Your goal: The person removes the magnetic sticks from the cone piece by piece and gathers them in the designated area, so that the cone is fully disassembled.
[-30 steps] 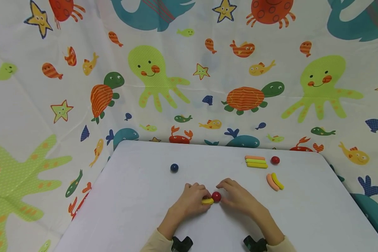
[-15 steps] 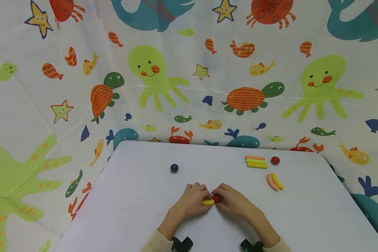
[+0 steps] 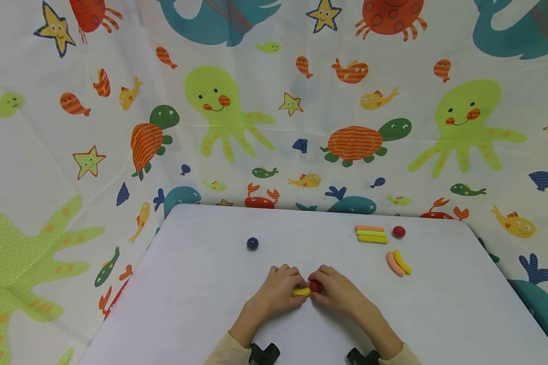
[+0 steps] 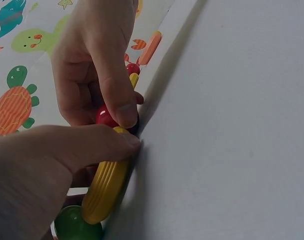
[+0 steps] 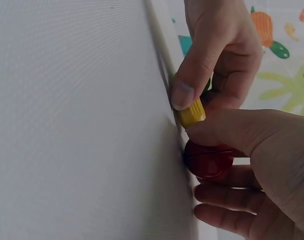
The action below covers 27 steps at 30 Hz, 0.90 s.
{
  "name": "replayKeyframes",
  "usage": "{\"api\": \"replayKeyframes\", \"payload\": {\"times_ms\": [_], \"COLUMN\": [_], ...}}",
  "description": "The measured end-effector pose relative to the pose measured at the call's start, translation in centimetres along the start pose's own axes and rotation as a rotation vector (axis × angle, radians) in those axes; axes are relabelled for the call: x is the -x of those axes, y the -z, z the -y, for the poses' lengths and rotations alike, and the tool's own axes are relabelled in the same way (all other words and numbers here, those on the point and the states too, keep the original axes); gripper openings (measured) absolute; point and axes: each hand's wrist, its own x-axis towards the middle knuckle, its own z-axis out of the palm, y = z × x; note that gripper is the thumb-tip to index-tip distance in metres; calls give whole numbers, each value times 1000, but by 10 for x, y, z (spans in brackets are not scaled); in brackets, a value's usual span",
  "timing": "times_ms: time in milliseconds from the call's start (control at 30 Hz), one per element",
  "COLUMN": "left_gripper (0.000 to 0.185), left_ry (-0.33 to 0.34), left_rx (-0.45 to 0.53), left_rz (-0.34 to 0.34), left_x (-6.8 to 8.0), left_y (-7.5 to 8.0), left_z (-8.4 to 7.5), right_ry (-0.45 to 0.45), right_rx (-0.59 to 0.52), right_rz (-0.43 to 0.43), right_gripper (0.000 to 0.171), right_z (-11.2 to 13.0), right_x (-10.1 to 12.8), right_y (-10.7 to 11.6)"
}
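My left hand (image 3: 280, 289) pinches a short, curved yellow toy rod (image 4: 107, 187) between thumb and fingers. Grooves run along the rod. A green ball (image 4: 77, 224) shows at its near end in the left wrist view, mostly hidden from the head view. Right beside it, my right hand (image 3: 340, 290) holds a glossy red ball (image 5: 209, 161) with thumb and fingers, at the rod's other end. The fingertips of both hands are close together, low over the white table (image 3: 201, 304).
A dark blue ball (image 3: 252, 244) sits behind the hands to the left. At the back right lie several straight rods, one of them yellow (image 3: 372, 240), and another red ball (image 3: 399, 232). Closer in are a curved orange rod (image 3: 395, 264) and a curved yellow rod (image 3: 402, 262).
My right hand has moved left and its fingers have closed round the red ball, which has shifted slightly. My left hand has stayed in place with the yellow rod.
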Motion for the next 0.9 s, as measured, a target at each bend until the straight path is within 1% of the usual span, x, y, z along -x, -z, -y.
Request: {"api": "replayKeyframes", "payload": {"times_ms": [100, 367, 567, 900], "left_gripper": [20, 20, 20, 18], "left_ry": [-5, 24, 27, 34], "left_rx": [6, 40, 38, 25], "left_rz": [-7, 15, 15, 37], "left_x": [0, 0, -1, -1], "left_y": [0, -1, -2, -2], "left_z": [1, 2, 2, 3], "right_ry": [-11, -15, -21, -15], "right_rx": [-5, -14, -13, -32], "right_rz": [3, 7, -10, -31], "right_gripper": [31, 31, 30, 28], "right_z": [1, 2, 3, 1], "right_x": [0, 0, 0, 2], "right_y": [0, 1, 2, 4]}}
